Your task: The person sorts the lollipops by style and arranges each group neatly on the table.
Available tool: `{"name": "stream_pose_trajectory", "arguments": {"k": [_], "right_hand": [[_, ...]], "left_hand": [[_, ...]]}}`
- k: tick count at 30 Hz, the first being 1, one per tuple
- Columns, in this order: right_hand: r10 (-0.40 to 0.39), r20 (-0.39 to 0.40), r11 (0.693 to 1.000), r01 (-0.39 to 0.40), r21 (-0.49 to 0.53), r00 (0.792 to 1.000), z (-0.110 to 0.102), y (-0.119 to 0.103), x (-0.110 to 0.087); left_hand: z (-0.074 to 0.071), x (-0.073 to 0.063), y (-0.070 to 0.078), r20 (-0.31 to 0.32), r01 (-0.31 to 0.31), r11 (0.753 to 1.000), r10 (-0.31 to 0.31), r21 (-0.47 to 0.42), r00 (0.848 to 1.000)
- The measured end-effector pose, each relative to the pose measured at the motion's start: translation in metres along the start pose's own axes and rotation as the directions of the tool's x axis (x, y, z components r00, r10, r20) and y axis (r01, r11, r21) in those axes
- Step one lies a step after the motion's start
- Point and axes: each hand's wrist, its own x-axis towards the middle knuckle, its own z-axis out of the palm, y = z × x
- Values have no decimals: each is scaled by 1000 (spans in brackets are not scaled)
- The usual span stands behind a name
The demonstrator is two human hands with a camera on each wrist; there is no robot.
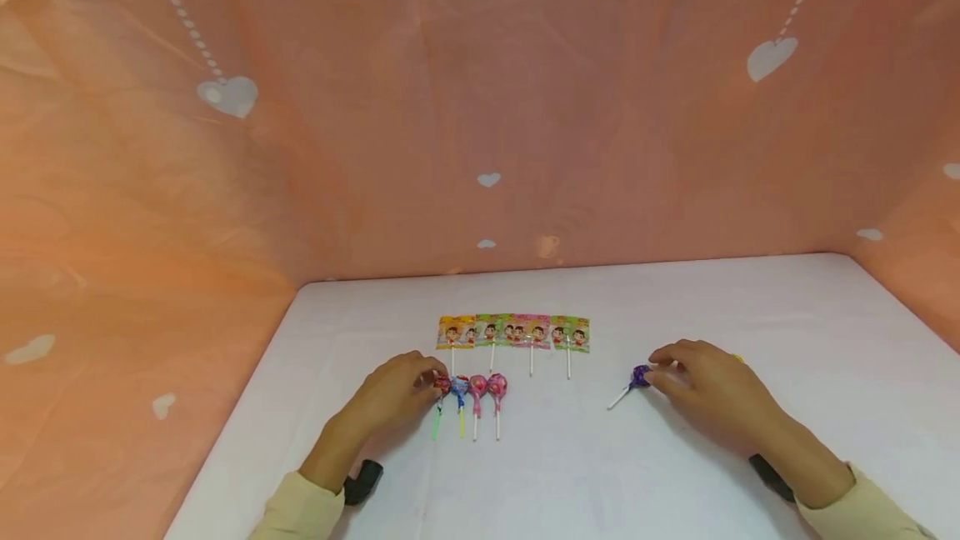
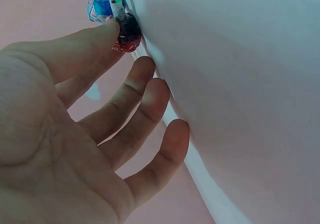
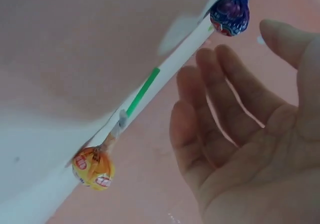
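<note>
At the left end of a short row of round lollipops, my left hand [image 1: 396, 394] pinches a dark red lollipop [image 2: 129, 38] with a green stick between thumb and index finger. The other left fingers are spread along the tabletop. Beside it in the row lie a blue lollipop [image 1: 460, 387] with a yellow stick and two pink lollipops [image 1: 498, 387] with white sticks. My right hand [image 1: 708, 386] is at a purple lollipop [image 1: 640, 376] whose white stick points toward me. In the right wrist view, thumb and fingers stand apart around open space, near that purple wrapper [image 3: 231, 16].
Behind the round lollipops lies a row of flat-packed ones: yellow [image 1: 450, 334], green [image 1: 491, 329], pink [image 1: 534, 330] and green [image 1: 576, 334]. A yellow-orange lollipop [image 3: 93, 169] with a green stick lies beyond my right hand. Orange cloth [image 1: 420, 148] hangs behind the white table [image 1: 547, 473].
</note>
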Motion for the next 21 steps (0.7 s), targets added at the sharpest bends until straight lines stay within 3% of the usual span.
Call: {"name": "stream_pose_trajectory", "arguments": {"k": [6, 13, 21], "right_hand": [[16, -26, 999, -17, -46, 1000, 8, -8, 1], [-38, -45, 999, 36, -37, 998, 16, -16, -3], [-58, -13, 998, 58, -24, 998, 14, -17, -1]], "left_hand": [[2, -1, 0, -13, -16, 1000, 16, 5, 1000], [5, -1, -2, -9, -5, 1000, 5, 13, 1000], [4, -1, -1, -22, -25, 1000, 25, 18, 999]]}}
